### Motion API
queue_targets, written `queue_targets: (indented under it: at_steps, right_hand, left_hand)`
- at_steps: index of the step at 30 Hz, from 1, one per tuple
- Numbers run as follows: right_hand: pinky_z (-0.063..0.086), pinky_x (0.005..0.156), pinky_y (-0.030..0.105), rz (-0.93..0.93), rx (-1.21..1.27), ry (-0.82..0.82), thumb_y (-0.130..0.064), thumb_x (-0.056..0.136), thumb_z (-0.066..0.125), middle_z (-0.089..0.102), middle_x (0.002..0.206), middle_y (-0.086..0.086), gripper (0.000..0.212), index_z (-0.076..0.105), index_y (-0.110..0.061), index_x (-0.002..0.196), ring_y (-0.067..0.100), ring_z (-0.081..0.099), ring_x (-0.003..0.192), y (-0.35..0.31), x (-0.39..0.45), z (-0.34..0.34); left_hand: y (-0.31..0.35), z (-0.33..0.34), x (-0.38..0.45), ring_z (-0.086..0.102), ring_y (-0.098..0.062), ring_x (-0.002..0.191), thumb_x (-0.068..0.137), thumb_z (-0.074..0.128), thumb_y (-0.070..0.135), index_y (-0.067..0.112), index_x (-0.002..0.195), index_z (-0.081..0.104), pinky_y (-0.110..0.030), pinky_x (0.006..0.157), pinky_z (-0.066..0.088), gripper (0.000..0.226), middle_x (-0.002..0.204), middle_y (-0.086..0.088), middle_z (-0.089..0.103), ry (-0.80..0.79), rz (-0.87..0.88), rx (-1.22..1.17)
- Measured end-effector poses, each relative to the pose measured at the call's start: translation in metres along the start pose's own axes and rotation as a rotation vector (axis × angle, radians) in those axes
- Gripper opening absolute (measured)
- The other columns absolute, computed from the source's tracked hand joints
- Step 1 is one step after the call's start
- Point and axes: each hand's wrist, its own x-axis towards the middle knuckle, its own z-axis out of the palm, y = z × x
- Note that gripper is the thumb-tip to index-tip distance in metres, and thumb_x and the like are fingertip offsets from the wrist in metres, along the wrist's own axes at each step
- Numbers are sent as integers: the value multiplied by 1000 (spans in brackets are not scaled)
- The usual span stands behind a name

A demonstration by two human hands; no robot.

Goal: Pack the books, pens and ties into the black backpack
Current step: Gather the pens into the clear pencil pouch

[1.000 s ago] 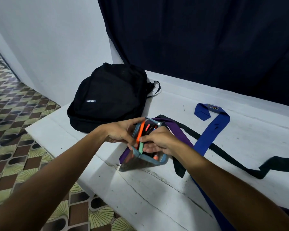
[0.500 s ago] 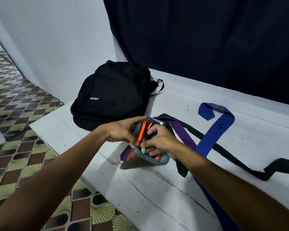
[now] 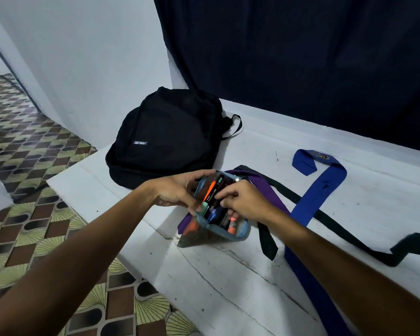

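The left hand (image 3: 180,194) gripped the rim of an open pencil pouch (image 3: 218,226), fingers curled round its edge, while the right hand (image 3: 244,202) pinched the pens (image 3: 212,192) standing in it. The pouch rested on a purple tie (image 3: 264,192) near the front edge of the white table (image 3: 228,282). A black backpack (image 3: 170,139) lay shut at the far left corner. A blue tie (image 3: 318,190) and a dark tie (image 3: 349,238) trailed toward the right edge.

Left hand (image 3: 177,194) grips pen pouch (image 3: 224,232) rim; right hand (image 3: 244,202) pinches pens (image 3: 212,194) inside.
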Motion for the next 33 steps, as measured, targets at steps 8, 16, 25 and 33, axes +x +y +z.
queue_targets:
  at_steps: [8,16,25,33]
  right_hand:
    - [49,65,24,-186,-162,60,0,83,64,64,76,-12,22,77,-17,88,5,61,70,1,-1,-6]
    - [31,113,37,-238,-615,-169,-13,89,61,41,149,1,36,65,-24,123,19,36,136,7,27,-47]
    - [51,65,33,-97,-385,-64,-4,79,49,62,79,23,24,66,7,91,27,54,69,-4,39,-60]
    - [47,71,17,-49,-258,-242,3,84,59,68,93,1,36,69,-16,113,8,58,82,3,16,-87]
  left_hand:
    - [1,-4,1,55,-32,124,72,67,-22,36,135,44,-66,98,43,89,141,-12,44,1,16,55]
    - [8,6,-11,60,-30,116,80,56,-21,13,112,69,-53,81,57,49,136,-8,50,62,67,327]
    - [-18,40,-27,32,-5,134,83,74,28,15,82,76,1,84,38,14,148,5,34,179,211,793]
    - [-35,-3,-49,57,-17,96,60,90,21,11,74,56,-19,73,50,38,107,-1,57,284,309,983]
